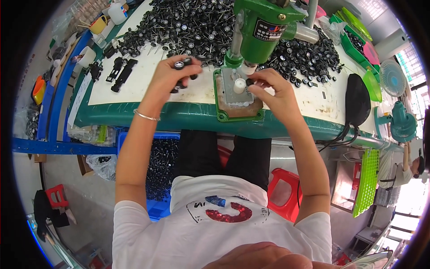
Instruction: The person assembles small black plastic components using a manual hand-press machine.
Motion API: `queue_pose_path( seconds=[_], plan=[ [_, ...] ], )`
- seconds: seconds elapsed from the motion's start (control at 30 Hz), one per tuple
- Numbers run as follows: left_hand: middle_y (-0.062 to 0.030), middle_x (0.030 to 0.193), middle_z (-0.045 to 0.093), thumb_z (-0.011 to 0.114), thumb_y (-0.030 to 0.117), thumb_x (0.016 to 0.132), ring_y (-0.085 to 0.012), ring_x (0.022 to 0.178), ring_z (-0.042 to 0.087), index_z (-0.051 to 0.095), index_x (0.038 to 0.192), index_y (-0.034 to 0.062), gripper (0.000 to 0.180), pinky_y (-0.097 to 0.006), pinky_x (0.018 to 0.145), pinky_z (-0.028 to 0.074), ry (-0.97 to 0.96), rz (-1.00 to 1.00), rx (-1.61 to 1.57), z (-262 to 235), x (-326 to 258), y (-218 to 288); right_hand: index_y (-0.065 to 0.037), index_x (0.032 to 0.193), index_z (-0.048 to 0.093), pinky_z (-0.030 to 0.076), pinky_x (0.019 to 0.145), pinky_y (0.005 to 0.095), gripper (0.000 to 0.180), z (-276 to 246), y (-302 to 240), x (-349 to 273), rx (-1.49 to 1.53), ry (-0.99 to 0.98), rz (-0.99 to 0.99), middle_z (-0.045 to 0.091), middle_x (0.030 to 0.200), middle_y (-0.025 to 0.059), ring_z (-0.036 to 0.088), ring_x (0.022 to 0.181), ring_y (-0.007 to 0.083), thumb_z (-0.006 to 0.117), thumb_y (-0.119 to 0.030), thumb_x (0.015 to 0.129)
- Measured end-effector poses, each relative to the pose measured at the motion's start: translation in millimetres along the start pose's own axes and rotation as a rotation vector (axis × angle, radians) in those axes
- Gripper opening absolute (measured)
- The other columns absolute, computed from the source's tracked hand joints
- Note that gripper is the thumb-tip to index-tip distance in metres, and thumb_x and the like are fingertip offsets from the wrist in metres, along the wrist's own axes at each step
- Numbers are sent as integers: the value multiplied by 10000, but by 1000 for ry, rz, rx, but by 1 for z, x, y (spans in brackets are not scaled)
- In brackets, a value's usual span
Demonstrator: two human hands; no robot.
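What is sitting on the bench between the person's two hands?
In the head view, the green press's metal column and green-rimmed base plate lie between the left hand and right hand.

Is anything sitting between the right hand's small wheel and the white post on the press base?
Nothing visible does. The right hand holds a small black wheel right beside the white post on the green press base, with no part between them. The left hand holds wheel-and-axle pieces off to the side.
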State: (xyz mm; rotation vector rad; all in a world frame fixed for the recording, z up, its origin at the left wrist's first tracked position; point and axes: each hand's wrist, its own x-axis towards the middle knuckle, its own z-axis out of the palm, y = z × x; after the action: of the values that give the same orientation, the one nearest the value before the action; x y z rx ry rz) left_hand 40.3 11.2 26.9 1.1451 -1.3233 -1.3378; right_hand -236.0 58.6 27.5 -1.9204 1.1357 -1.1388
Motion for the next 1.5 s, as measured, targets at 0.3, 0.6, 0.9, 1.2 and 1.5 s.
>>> queue_pose_path(
  seconds=[0.3,0.6,0.9,1.2,1.5],
  plan=[
    [-36,753,664,749,87,761,-39,493,457,684,907,12,177,-181,460,329,-198,-67,-326,53,-12,1,-48,1045,671,443,713,263,294,17,2,5,-1,-35,152,546,994,37,560,853,136,709,-194,792],
    [22,677,613,786,123,742,-26,485,441,700,904,39,202,-183,433,284,-197,-64,-161,74,-10,2,-28,1226,561,452,820,263,397,-8,19,-5,288,148,190,550,1131,40,546,917,105,646,-159,860],
    [2,679,622,771,73,736,-34,473,435,695,887,12,180,-189,451,316,-181,-57,-109,82,-10,13,11,1170,599,421,647,202,275,-59,6,13,519,401,109,613,1025,44,559,773,68,525,-146,957],
    [-9,682,620,788,78,723,-40,498,456,690,899,-19,223,-202,457,342,-183,-52,-195,80,-4,8,38,1180,571,421,625,236,314,-85,-13,37,611,402,-77,614,1009,64,565,765,106,519,-192,972],
    [-6,680,625,798,74,707,-45,497,458,701,920,-11,248,-209,462,369,-157,-4,-36,82,-1,17,25,1135,603,396,609,228,305,-110,-44,68,546,465,-172,619,986,61,560,756,108,531,-216,963]
  ],
)
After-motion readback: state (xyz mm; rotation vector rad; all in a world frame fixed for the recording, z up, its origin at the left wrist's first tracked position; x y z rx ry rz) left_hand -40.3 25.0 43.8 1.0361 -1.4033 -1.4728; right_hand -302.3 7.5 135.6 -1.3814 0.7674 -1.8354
